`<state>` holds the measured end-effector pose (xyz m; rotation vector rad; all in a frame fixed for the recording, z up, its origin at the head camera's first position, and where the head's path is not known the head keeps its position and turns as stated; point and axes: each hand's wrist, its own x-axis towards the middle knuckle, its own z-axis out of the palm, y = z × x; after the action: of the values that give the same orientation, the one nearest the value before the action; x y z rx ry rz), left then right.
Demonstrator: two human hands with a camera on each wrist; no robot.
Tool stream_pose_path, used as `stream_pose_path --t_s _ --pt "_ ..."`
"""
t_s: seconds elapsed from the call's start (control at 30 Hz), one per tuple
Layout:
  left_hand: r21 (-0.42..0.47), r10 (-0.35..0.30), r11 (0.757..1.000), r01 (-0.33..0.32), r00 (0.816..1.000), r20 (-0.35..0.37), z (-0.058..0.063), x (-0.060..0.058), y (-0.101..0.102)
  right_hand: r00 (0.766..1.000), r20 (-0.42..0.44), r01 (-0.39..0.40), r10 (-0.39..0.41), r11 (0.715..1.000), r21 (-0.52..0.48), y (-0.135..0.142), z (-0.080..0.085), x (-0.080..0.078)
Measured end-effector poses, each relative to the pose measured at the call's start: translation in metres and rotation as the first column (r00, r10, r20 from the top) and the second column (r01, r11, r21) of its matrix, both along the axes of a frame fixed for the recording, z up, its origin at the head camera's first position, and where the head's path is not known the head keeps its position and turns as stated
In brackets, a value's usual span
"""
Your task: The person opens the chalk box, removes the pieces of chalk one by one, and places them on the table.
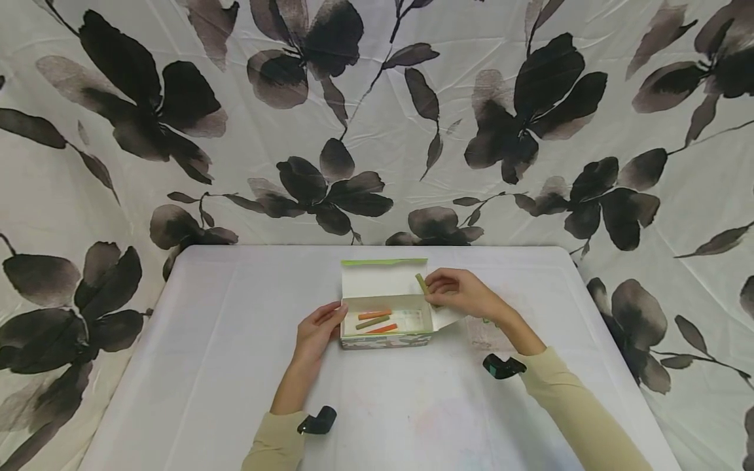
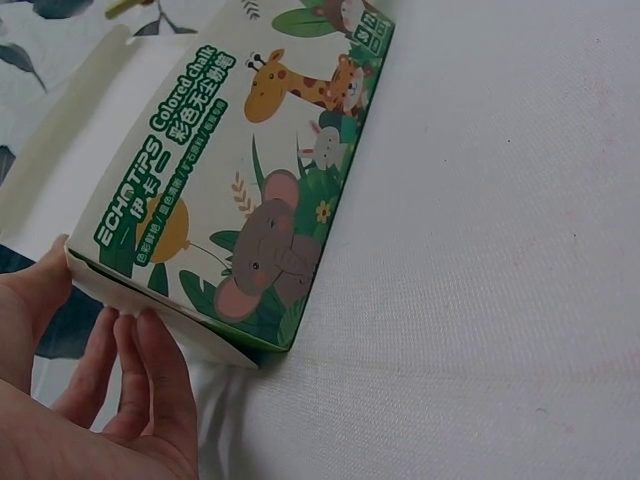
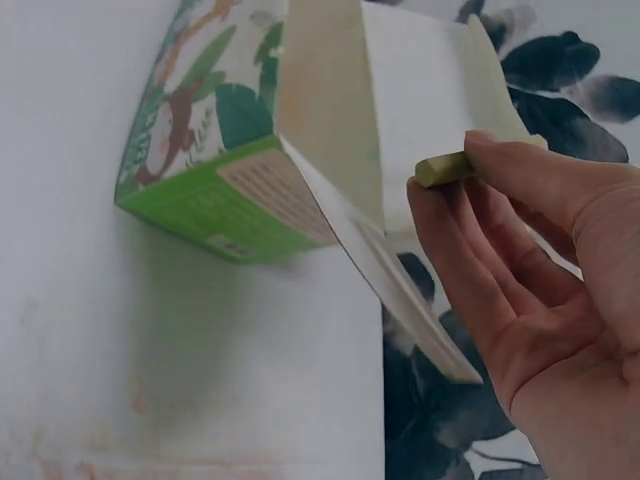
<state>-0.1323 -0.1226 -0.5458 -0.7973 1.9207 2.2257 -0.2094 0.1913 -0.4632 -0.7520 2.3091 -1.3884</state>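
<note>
Table white, floral fabric behind; left hand gripping box, right hand pinching green chalk.

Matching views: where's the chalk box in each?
Head: chalk box just below centre, open side up.
Left wrist: upper left, animal-print side facing the camera, cut by the top edge.
Right wrist: upper left, green end showing, also cut off at top.
Shared landmark: its raised lid.
</note>
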Motion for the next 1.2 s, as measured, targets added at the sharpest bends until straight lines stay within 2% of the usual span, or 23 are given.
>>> stream_pose_path --t_s 0.17,0.5,0.77,1.03,1.2 --pt "-0.003 -0.012 1.0 0.012 1.0 -0.002 0.0 0.0 0.0 0.995 0.066 0.078 -0.077 0.997 -0.014 0.021 0.005 0.0" --pt "0.0 -0.018 1.0 0.018 1.0 0.001 -0.001 -0.001 -0.001 0.959 0.162 0.239 -0.232 0.97 -0.029 0.063 0.006 0.006" --pt "-0.006 -0.012 1.0 0.012 1.0 -0.003 -0.001 0.0 0.0 0.936 0.157 0.32 -0.314 0.947 -0.011 0.093 -0.004 0.013" --pt "-0.006 -0.002 1.0 0.002 1.0 -0.009 -0.001 0.0 -0.001 0.914 0.205 0.373 -0.35 0.924 -0.084 0.118 -0.02 0.023" --pt "0.006 0.001 1.0 -0.001 1.0 -0.014 -0.002 0.0 0.0 0.891 0.179 0.427 -0.417 0.904 -0.019 0.13 -0.031 0.029"
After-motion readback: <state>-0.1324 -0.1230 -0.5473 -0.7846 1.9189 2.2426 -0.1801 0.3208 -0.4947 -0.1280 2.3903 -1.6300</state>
